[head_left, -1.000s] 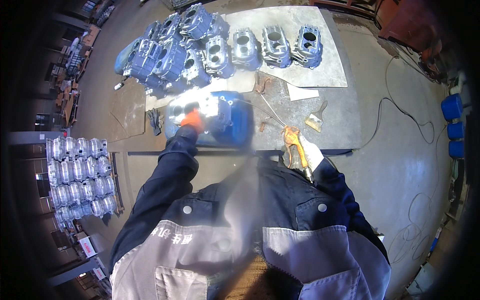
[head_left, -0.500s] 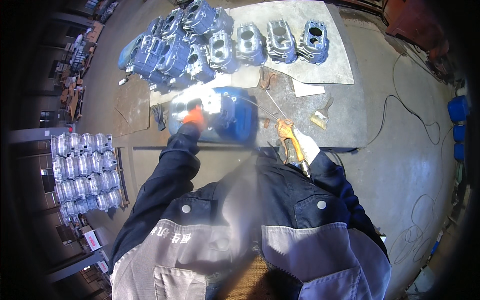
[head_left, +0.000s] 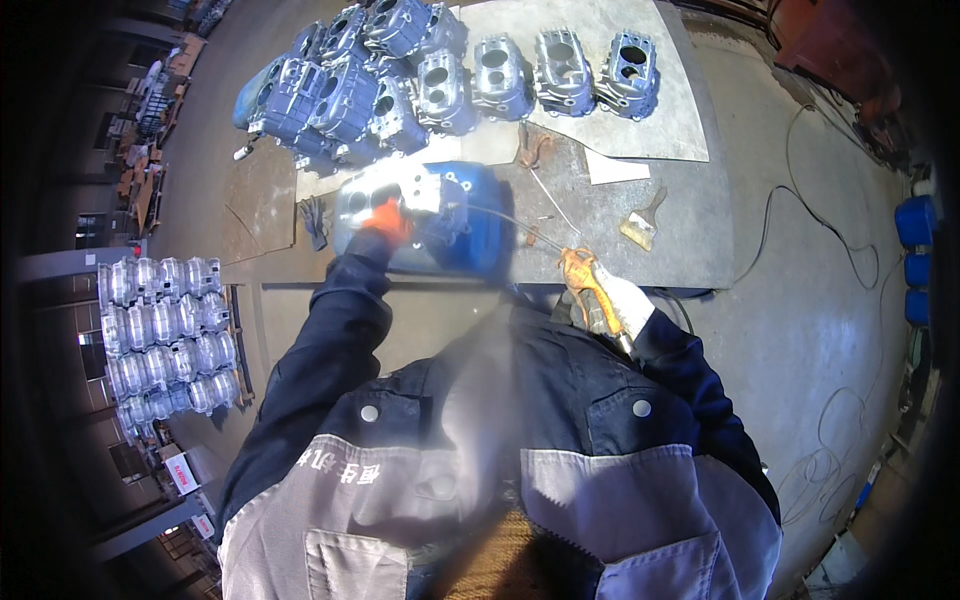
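My left hand (head_left: pixel 386 222), in an orange glove, is closed on the near side of a metal casing (head_left: pixel 440 190) with round openings. Strong glare washes out part of the casing and some of my fingers. The casing lies on a blue plastic container (head_left: pixel 487 240) near the table's front edge. My right hand (head_left: pixel 622 298), in a white glove, is wrapped round an orange air blow gun (head_left: pixel 590 280). From the gun a long thin nozzle reaches left to the casing's right part, its tip blurred against the metal.
Several similar casings (head_left: pixel 500 75) stand along the table's (head_left: pixel 690 230) far side. A paintbrush (head_left: pixel 640 225), a rusty-brown tool (head_left: pixel 532 148), a thin rod (head_left: pixel 556 200) and a dark glove (head_left: pixel 313 222) lie nearer. Stacked silver castings (head_left: pixel 165 330) stand at left; hoses (head_left: pixel 768 225) trail over the floor at right.
The blow gun and my right hand have shifted slightly right and nearer me, with the nozzle lower over the casing. My left hand stays at the casing; the view has moved a little.
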